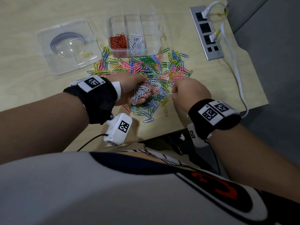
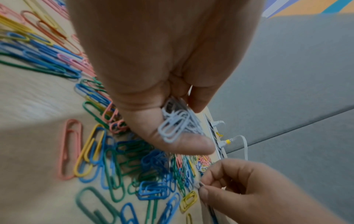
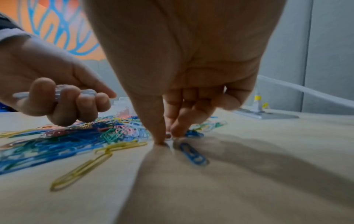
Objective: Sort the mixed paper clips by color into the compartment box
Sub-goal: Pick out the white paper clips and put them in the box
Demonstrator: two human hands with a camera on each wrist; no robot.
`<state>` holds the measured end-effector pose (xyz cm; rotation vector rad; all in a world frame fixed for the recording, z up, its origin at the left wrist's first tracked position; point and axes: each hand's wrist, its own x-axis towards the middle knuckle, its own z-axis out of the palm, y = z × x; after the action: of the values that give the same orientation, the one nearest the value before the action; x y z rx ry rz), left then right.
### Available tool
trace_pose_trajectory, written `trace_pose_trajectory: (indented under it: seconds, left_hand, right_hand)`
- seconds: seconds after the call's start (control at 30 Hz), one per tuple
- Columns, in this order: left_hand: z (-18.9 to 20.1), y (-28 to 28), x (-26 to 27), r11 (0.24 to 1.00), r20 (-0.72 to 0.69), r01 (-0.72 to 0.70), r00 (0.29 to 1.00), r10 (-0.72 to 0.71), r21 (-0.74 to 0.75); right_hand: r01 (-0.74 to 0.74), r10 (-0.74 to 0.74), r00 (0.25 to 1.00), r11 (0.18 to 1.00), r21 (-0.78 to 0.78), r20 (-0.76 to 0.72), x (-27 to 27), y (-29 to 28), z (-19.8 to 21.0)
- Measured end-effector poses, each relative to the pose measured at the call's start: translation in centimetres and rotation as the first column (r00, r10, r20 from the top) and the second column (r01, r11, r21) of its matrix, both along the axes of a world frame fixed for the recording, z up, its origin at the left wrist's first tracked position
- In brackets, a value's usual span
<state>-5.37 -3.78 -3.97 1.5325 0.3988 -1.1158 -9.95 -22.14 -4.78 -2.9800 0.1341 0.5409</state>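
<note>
Table of pale wood under mixed clips, grey floor beyond

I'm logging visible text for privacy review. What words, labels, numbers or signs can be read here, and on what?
No text reads clearly.
Silver power strip: small socket labels, too blurred.
Black wristbands' white tags: square coded markers only.
White wrist camera box: coded marker only.
Grey shirt: red print, unreadable.

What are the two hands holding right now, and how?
The left hand cups a bunch of white paper clips in its curled fingers. The right hand pinches one white paper clip by its end, between thumb and fingertip.
</note>
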Motion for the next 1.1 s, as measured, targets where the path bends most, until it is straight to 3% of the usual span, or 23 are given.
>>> trace_pose_trajectory:
  seconds: [0.17, 0.23, 0.3, 0.43, 0.53, 0.77, 0.97, 1.1]
  left_hand:
    - [0.1, 0.1, 0.1, 1.000, 0.007, -0.023, 1.000, 0.023, 0.001]
    - [0.1, 0.0, 0.1, 1.000, 0.010, -0.031, 0.999, 0.031, -0.004]
    - [0.1, -0.1, 0.1, 0.999, 0.018, -0.054, 0.998, 0.054, -0.007]
    - [0.2, 0.0, 0.1, 0.997, 0.021, -0.074, 0.997, 0.074, -0.026]
    - [0.1, 0.7, 0.2, 0.996, -0.010, -0.089, 0.996, 0.089, -0.007]
    - [0.0, 1.9, 0.4, 0.993, -0.006, -0.114, 0.993, 0.114, 0.006]
    - [0.1, 2.3, 0.6, 0.992, 0.001, -0.129, 0.992, 0.129, 0.009]
    - [-0.1, 2.5, 0.9, 0.990, -0.001, -0.140, 0.990, 0.140, 0.013]
  right_hand:
    - [-0.024, 0.021, 0.997, 0.999, 0.033, 0.079, 0.0, 0.2, -0.4]
    - [-0.008, -0.025, 0.988, 0.977, 0.211, 0.153, 0.3, 0.8, 0.0]
    - [-0.052, -0.037, 0.980, 0.903, 0.427, 0.198, 0.4, 2.0, 0.8]
    - [-0.065, -0.057, 0.980, 0.811, 0.582, 0.189, 1.2, 4.0, 1.5]
    - [-0.036, -0.094, 0.968, 0.863, 0.504, 0.231, 2.2, 3.1, 0.5]
    - [-0.111, 0.084, 0.991, 0.951, 0.290, 0.103, 3.3, 2.5, -1.6]
    - [-0.056, 0.035, 0.996, 0.961, 0.270, 0.083, 3.9, 2.9, -1.0]
    - [-0.034, 0.002, 0.996, 0.941, 0.336, 0.094, 3.9, 2.7, -0.5]
